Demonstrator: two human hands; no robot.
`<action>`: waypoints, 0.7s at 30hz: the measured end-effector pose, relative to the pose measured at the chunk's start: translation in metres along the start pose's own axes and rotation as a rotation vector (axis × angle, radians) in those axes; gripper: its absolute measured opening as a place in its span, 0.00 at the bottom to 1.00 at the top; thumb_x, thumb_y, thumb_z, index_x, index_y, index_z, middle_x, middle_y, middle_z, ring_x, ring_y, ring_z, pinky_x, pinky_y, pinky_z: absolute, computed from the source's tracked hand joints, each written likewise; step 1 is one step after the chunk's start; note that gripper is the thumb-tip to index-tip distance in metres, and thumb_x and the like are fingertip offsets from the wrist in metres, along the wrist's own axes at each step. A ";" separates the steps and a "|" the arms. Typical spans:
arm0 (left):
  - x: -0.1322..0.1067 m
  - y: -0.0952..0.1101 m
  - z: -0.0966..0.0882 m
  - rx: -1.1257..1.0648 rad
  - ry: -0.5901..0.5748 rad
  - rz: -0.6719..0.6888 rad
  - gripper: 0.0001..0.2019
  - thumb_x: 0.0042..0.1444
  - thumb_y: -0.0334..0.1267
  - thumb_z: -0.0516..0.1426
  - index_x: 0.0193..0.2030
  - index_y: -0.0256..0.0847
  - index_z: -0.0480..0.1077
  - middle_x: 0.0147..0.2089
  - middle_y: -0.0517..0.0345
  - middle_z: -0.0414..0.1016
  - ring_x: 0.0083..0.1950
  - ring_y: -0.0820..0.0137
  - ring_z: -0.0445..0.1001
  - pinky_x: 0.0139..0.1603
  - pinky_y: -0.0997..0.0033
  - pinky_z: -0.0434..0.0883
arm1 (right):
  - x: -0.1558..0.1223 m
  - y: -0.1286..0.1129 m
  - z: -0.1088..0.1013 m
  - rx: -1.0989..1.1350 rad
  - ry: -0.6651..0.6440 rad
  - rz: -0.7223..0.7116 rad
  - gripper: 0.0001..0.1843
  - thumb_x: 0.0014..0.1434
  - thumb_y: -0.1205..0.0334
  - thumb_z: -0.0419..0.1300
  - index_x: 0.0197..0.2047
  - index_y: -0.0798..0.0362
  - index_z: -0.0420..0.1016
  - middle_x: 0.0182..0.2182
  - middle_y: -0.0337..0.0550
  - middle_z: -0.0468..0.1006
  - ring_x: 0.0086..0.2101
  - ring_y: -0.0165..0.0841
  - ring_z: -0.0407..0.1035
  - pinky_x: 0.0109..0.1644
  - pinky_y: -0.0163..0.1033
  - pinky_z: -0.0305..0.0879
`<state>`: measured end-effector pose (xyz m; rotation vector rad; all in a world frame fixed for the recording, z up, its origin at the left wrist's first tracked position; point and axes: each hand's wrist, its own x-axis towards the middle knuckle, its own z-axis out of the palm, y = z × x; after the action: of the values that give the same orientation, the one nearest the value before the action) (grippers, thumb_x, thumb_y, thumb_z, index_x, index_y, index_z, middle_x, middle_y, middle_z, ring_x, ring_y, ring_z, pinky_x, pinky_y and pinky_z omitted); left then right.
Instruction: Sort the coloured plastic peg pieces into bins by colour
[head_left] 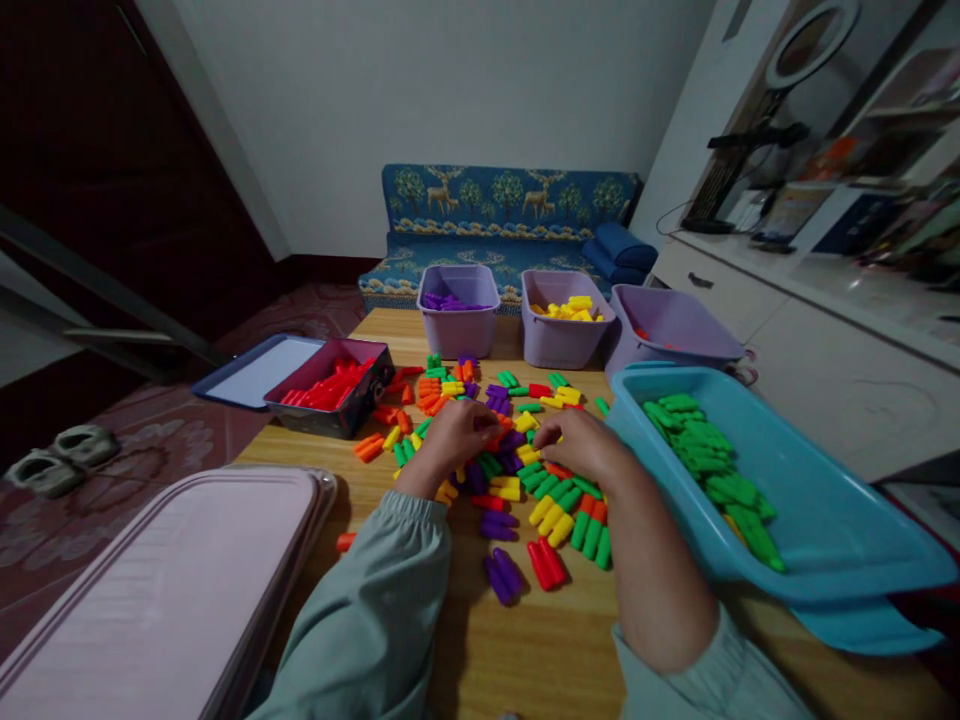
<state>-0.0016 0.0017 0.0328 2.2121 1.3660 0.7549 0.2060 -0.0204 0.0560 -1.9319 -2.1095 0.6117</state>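
Note:
A heap of bullet-shaped plastic pieces [555, 520] in green, yellow, purple, red and orange is spread over the wooden table [465, 640], many lying side by side in twos and threes. My left hand [463, 437] is over the heap's middle with its fingers curled together, beside orange pieces [502, 432]. Whatever its fingertips hold is hard to make out. Just to the right, my right hand [581, 442] is low over the heap, fingers bent inward near yellow pieces [525, 424]. What lies between these fingers is hidden too.
At right stands a blue tub [840, 500] with green pieces. Three lilac bins [459, 325] line the far edge, holding purple, yellow and a few red pieces. An open box [360, 395] of red pieces is at left, behind a pale pink lid [165, 590]. A patterned sofa [487, 250] stands beyond.

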 end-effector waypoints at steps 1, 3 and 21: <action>0.000 0.001 -0.003 0.012 -0.044 0.016 0.08 0.51 0.37 0.60 0.35 0.39 0.80 0.31 0.57 0.79 0.30 0.72 0.72 0.31 0.75 0.64 | -0.002 -0.003 0.001 -0.047 -0.026 0.012 0.14 0.46 0.72 0.63 0.35 0.46 0.83 0.36 0.38 0.83 0.39 0.35 0.75 0.40 0.34 0.65; -0.001 0.002 -0.009 0.040 -0.091 0.028 0.08 0.48 0.36 0.62 0.35 0.40 0.81 0.32 0.57 0.80 0.31 0.71 0.73 0.31 0.75 0.65 | -0.003 -0.010 0.006 -0.125 -0.042 0.030 0.22 0.45 0.73 0.63 0.42 0.43 0.82 0.42 0.37 0.82 0.43 0.35 0.75 0.42 0.35 0.65; -0.022 0.068 -0.003 0.368 -0.297 -0.032 0.17 0.25 0.27 0.72 0.24 0.42 0.72 0.26 0.55 0.75 0.36 0.54 0.79 0.38 0.63 0.74 | 0.000 -0.021 0.021 -0.165 0.003 0.059 0.08 0.49 0.68 0.63 0.34 0.48 0.76 0.38 0.41 0.80 0.41 0.36 0.73 0.37 0.36 0.59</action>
<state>0.0340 -0.0469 0.0716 2.4463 1.4720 0.1557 0.1781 -0.0248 0.0467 -2.0856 -2.1705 0.4584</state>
